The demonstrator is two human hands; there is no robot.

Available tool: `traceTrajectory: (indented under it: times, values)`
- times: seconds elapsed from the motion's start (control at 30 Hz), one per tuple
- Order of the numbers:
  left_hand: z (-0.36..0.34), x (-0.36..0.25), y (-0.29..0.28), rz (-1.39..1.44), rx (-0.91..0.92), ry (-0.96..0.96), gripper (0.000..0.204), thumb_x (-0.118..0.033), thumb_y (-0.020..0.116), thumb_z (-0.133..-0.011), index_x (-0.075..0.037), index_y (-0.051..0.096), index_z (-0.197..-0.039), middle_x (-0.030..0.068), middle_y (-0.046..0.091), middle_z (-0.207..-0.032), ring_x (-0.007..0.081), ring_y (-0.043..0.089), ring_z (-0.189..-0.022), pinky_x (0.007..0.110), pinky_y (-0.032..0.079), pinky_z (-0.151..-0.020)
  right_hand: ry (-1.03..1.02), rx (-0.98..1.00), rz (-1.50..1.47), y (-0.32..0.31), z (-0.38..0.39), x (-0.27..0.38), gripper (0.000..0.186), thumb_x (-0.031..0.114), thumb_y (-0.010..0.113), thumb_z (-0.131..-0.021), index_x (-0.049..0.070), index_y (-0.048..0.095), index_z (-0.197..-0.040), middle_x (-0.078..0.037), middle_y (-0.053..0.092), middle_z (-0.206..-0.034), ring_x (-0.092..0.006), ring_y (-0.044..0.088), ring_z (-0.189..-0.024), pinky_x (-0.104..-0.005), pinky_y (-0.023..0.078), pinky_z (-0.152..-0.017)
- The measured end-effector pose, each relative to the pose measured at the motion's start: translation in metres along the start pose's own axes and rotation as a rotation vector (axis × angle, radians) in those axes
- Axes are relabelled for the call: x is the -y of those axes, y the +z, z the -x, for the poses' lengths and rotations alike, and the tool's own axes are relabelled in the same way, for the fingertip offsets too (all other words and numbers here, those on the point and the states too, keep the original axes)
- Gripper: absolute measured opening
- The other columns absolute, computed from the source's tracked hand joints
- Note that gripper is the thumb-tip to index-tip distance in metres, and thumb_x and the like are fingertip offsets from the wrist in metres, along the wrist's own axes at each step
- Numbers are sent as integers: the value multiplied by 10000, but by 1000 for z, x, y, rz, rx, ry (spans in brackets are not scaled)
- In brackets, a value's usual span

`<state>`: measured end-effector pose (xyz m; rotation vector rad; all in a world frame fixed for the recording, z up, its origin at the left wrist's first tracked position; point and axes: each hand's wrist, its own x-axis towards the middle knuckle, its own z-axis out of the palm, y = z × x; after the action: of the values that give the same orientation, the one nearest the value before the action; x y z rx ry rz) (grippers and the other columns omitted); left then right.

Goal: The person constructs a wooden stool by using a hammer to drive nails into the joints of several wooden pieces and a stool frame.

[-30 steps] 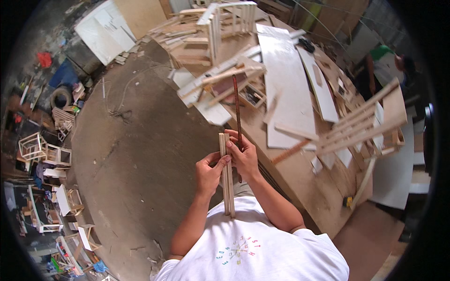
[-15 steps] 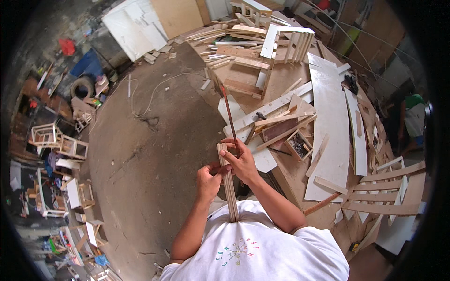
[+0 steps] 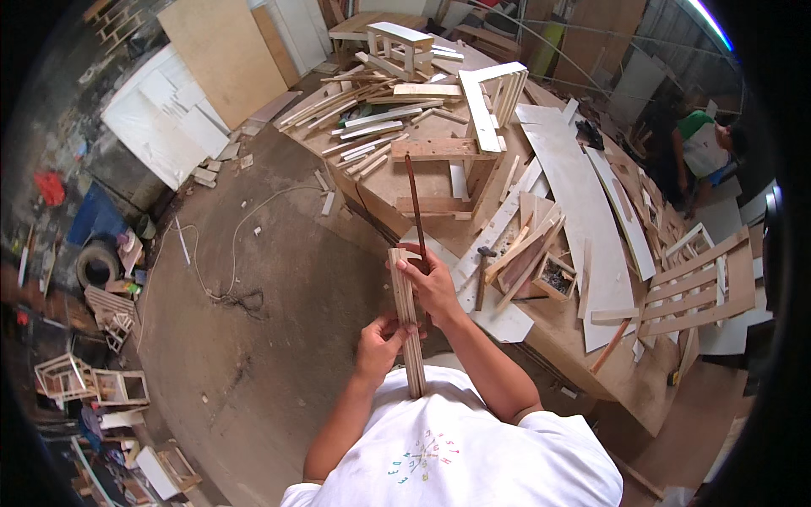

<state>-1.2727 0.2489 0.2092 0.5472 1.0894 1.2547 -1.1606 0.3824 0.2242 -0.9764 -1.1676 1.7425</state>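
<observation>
A narrow bundle of pale wooden strips (image 3: 413,363) stands lengthwise in front of me, its lower end against my white shirt. My left hand (image 3: 380,346) grips it partway down, thumb across the front. Higher up, my right hand (image 3: 432,287) is closed on the bundle's top and also on a thin reddish-brown rod (image 3: 414,198) that sticks up past the strips. Just beyond my right hand, a hammer (image 3: 483,266) lies on the cluttered workbench (image 3: 583,376).
The bench holds stacked offcuts (image 3: 372,127), long white boards (image 3: 608,287), an open wooden box (image 3: 557,279) and slatted frames (image 3: 693,296). A co-worker (image 3: 701,152) is at the far right. A cable (image 3: 207,287), tyre (image 3: 97,266) and leaning sheets (image 3: 220,42) are around the floor's left side.
My left hand has slid lower on the bundle, while my right stays near the top. My view has shifted, bringing more of the back wall and the co-worker into sight.
</observation>
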Motion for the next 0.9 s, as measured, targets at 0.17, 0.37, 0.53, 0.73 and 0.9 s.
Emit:
traceTrajectory:
  times: [0.17,0.37,0.53,0.73,0.9]
  values:
    - [-33,-34,-63,-64,13,-103,350,-125,661,-1014,44,567,-1305,174,714,-1153,270,755,-976,404,668,-827,234,-81,-156,30,-29,-34,531,279,650,-1037,87,489,-1504,-56,733,-1147,-54,561,-671,-225,429,-560]
    - [-106,-61,-137,133,-176,-133,264,-135,671,-1015,25,603,-1214,176,712,-1152,279,757,-967,405,676,-797,468,-170,46,39,-78,-104,645,341,653,-1015,40,440,-1545,-114,732,-1153,-117,593,-656,-278,475,-578]
    - [-186,-89,-163,130,-186,-137,268,-141,678,-1012,8,599,-1220,162,707,-1170,281,750,-1003,416,671,-816,328,-268,428,26,-188,-149,591,245,638,-973,95,482,-1523,-139,728,-1102,-209,689,-948,-348,535,-864]
    - [-280,-136,-180,82,-202,-105,285,-142,684,-1007,-5,584,-1236,149,702,-1175,278,744,-1021,431,663,-848,129,-399,374,23,-299,-175,473,111,590,-995,125,536,-1464,-94,738,-1101,-191,703,-815,-364,561,-693]
    - [-343,-155,-193,107,-200,-131,299,-126,671,-1010,1,570,-1261,153,697,-1186,298,732,-1054,448,656,-875,-19,-480,458,31,-343,-149,493,9,567,-975,138,557,-1452,-96,741,-1101,-231,709,-809,-364,578,-730]
